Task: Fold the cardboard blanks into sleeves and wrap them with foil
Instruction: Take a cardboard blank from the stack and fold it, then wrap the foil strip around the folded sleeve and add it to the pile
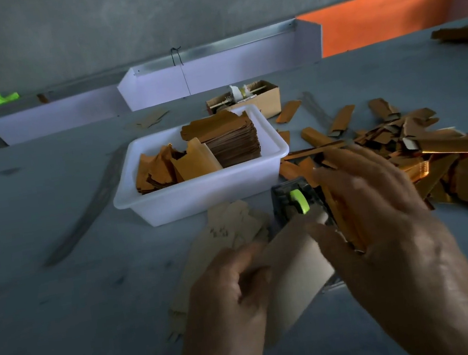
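Near the front edge of the grey table (64,306), the left hand (228,292) is gripping a plain cardboard blank (293,268), its thumb curling over the blank's left side, though motion blur is hiding the exact finger contact. The right hand (382,216) is hovering over the blank's right side, fingers spread, while orange foil strips (345,216) are lying under its fingers; whether the fingers are pinching them cannot be told. More pale blanks (228,232) are lying flat on the table just left of the hands. A dark tape dispenser with a green roll (297,201) is sitting just beyond the held blank. A white plastic tub (199,194) is standing toward the table's middle, holding stacked orange-faced pieces (230,138). A loose heap of foil-wrapped sleeves (433,149) is spreading toward the right edge. A small cardboard box (260,98) is resting behind the tub, toward the back edge.
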{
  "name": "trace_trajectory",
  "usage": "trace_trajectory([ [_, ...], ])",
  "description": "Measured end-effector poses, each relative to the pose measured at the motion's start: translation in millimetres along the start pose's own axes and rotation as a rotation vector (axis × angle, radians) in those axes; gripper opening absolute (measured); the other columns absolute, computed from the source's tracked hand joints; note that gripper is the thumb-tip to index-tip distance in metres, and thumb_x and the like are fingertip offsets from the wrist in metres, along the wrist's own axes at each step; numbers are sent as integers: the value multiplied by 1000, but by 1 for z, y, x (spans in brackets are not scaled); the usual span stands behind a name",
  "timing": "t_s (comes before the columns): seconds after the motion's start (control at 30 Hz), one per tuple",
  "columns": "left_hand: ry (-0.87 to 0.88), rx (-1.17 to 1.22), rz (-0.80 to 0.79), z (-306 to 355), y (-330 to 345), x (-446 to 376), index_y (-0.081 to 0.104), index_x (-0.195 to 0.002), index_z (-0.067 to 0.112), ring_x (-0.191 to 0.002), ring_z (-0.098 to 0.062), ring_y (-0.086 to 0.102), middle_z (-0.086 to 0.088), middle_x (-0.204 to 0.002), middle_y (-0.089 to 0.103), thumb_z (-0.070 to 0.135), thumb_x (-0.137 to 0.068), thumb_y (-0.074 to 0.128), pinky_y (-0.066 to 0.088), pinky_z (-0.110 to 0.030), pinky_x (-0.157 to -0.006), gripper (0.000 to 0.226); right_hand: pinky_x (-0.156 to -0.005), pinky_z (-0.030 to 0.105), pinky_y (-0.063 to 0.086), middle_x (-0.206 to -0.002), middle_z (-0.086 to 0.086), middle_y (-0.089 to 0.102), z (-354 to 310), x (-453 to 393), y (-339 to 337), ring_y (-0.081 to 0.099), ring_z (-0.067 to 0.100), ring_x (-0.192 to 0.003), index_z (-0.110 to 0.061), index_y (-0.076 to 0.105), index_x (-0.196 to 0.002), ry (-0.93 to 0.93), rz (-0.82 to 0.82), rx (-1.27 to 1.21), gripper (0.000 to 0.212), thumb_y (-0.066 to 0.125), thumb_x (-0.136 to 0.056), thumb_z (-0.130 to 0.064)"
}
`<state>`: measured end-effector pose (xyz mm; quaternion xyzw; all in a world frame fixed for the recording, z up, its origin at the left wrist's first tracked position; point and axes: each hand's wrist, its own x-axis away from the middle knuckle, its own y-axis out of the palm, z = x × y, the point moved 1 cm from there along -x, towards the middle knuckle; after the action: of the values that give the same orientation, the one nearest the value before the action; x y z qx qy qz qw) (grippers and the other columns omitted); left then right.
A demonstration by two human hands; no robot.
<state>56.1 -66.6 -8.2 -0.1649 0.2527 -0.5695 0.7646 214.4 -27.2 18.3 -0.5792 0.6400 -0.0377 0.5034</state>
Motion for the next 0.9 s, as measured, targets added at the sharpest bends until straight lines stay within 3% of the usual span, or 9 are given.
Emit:
trace_trajectory([
  [0.07,-6,48,-26,4,-2,1,67,-87,50,-82,8,63,20,-86,71,12,-79,70,46,-9,-69,39,-102,55,37,-117,-2,64,-1,2,4,51,22,-121,-18,70,-107,-118,-102,82,29,66,-79,-23],
  [0.1,-19,84,-17,5,-1,1,67,-92,48,-79,7,64,20,-85,70,15,-77,72,47,-9,-66,37,-99,56,40,-104,-6,68,-1,4,5,58,20,-111,-22,72,-98,-126,-150,84,22,62,-80,-28],
  [0.23,-92,276,142,2,0,1,60,-112,35,-64,3,62,15,-83,70,14,-71,78,44,-7,-59,50,-69,15,47,-87,-17,60,1,6,7,58,2,-80,-31,70,-88,97,-305,-162,14,57,-82,-32],
  [0.33,-123,263,242,0,-3,-1,52,-119,41,-61,-1,60,20,-90,69,29,-66,80,46,-12,-60,61,-64,7,44,-79,-23,60,9,7,12,52,-10,-87,-42,64,-76,238,-332,-305,14,58,-80,-30],
  [0.43,-272,466,266,-5,-7,-5,54,-119,34,-73,-1,67,13,-95,72,35,-52,78,49,-10,-60,71,-54,12,42,-81,-29,61,18,9,16,54,-13,-78,-42,65,-75,433,-311,-454,20,59,-85,-26],
  [0.6,-430,1051,-33,-6,7,-1,61,-116,2,-88,-24,72,-15,-104,72,5,-61,67,60,-30,-63,55,-38,8,37,-77,-9,59,24,13,26,52,9,-66,-31,66,-84,669,-255,-622,12,57,-88,-23],
  [0.7,-475,1087,-42,-7,26,2,69,-103,4,-82,-25,73,-15,-98,74,3,-58,68,59,-29,-59,45,-37,9,36,-83,-4,58,20,14,31,51,13,-70,-27,65,-87,732,-238,-669,10,57,-89,-23],
  [0.8,-464,1009,63,-7,39,1,77,-82,9,-77,-24,73,-13,-88,75,10,-53,70,60,-29,-62,30,-42,13,38,-86,-2,58,18,15,32,52,14,-73,-24,65,-89,750,-230,-716,9,56,-89,-23],
  [0.9,-382,949,193,-8,40,-1,78,-80,16,-75,-22,73,-11,-83,75,15,-55,71,56,-25,-59,26,-50,21,42,-83,-2,59,18,15,32,54,16,-75,-23,65,-87,731,-236,-734,7,58,-87,-24],
])
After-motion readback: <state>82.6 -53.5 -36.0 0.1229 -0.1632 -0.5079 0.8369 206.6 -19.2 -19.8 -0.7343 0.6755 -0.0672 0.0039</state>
